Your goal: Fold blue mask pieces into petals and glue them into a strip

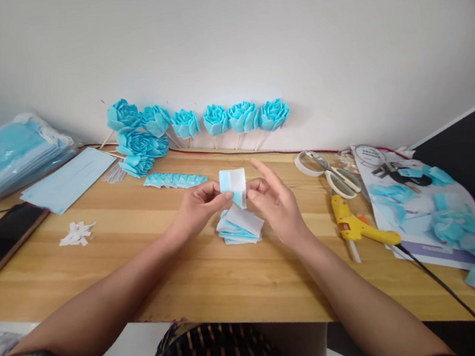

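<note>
Between my two hands, a small blue-and-white fabric piece (233, 183) is held upright, its white side partly folded over the blue. My left hand (200, 206) pinches its lower left edge between thumb and fingers. At the right edge, my right hand (274, 202) has its thumb and a finger closed on the piece, while the index finger points up. Just below lies a loose stack of similar blue-and-white pieces (240, 225) on the wooden table (145, 275). A row of folded blue pieces (175, 179) rests behind my left hand.
Blue fabric roses (215, 120) on sticks lean along the wall. At right are scissors (341, 181), a tape roll (306, 163) and a yellow glue gun (354, 225) with a cord. A phone (4, 242), white strips (77, 233) and bagged blue sheets (6, 156) lie left.
</note>
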